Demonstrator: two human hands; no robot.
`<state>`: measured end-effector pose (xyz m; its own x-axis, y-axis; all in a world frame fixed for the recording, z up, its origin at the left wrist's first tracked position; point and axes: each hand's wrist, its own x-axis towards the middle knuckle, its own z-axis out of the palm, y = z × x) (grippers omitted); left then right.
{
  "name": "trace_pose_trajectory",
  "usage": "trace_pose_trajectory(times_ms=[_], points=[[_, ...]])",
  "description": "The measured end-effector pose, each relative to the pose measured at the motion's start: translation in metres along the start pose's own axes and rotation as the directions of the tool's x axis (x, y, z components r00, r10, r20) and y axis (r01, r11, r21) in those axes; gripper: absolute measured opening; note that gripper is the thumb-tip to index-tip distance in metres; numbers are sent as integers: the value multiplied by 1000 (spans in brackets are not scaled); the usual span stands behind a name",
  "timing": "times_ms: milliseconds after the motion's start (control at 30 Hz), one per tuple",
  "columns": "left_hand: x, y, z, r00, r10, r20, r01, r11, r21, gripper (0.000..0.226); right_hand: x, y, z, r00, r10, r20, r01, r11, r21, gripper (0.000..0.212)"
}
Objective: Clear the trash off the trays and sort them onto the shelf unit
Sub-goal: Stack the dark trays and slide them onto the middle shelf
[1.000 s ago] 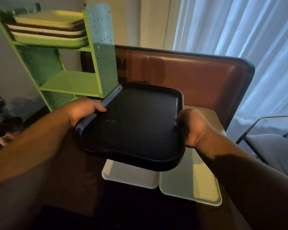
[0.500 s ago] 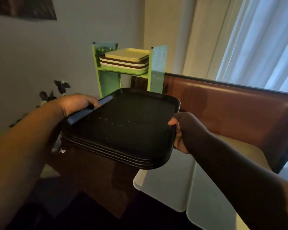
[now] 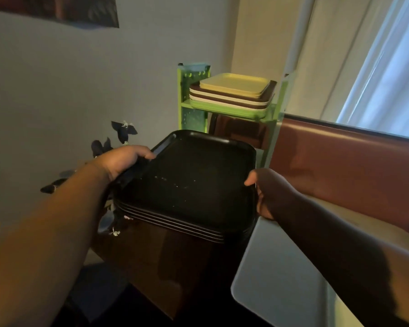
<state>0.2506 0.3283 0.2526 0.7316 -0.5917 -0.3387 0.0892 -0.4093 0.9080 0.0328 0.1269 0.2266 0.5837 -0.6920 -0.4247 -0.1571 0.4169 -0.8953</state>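
At frame centre, a stack of black trays (image 3: 189,185) is carried toward the green shelf unit (image 3: 273,140) in the upper middle.

Left hand (image 3: 122,161) is curled over the stack's left rim, thumb on top; right hand (image 3: 266,192) is clamped on the right edge, thumb over the lip. To do this well, I judge the stack should stay level so the nested trays do not slide, then go in short edge first onto a free shelf below the pale and brown trays (image 3: 232,94) already filling the top tier. A pale tray (image 3: 276,267) lies at lower right. Specks dot the top tray. No brand, label or writing is readable anywhere.
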Motion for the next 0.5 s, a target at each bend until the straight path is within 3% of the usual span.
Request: trace_pose_trajectory(times_ms=[233,400,500], points=[[84,-3,2,980,-85,181,99,993,-71,26,62,-4,28,979,-17,-205,22,999,25,12],[141,-2,17,974,-146,171,145,989,20,23,100,4,21,965,42,-257,0,987,159,51],[171,-1,29,984,-106,140,105,994,18,20,107,12,10,952,25,-306,39,978,204,46]])
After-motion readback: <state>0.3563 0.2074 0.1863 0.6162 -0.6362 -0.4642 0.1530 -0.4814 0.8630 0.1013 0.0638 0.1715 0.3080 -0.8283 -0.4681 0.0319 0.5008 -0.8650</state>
